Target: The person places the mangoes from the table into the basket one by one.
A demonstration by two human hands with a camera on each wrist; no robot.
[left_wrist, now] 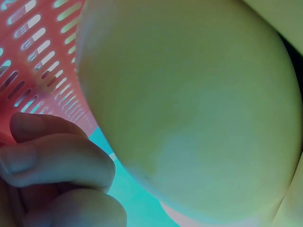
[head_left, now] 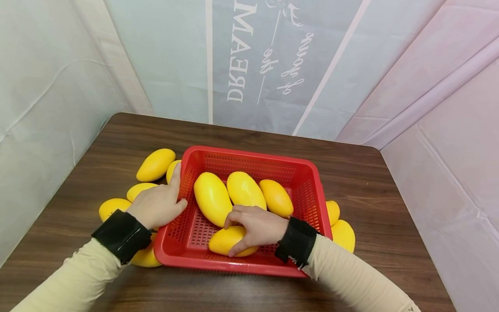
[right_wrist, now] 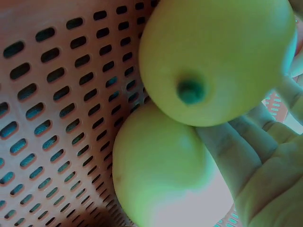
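A red slotted plastic basket (head_left: 241,268) stands on the table, with a few yellow mangoes (head_left: 277,198) inside it. My left hand (head_left: 156,206) grips its left rim, thumb over the edge and index finger stretched along it. In the left wrist view the other fingers (left_wrist: 61,161) curl by the outer wall, beside a close mango (left_wrist: 189,104). Inside the basket, near its front wall, my right hand (head_left: 259,225) holds a mango (head_left: 221,242) between thumb and fingers. The right wrist view has two mangoes near that hand, one showing its dark stem end (right_wrist: 191,90).
Several mangoes (head_left: 156,164) lie on the brown wooden table (head_left: 374,195) left of the basket, some partly hidden by my left hand. Two more mangoes (head_left: 343,235) lie against its right side. A fabric backdrop (head_left: 163,52) hangs behind the table.
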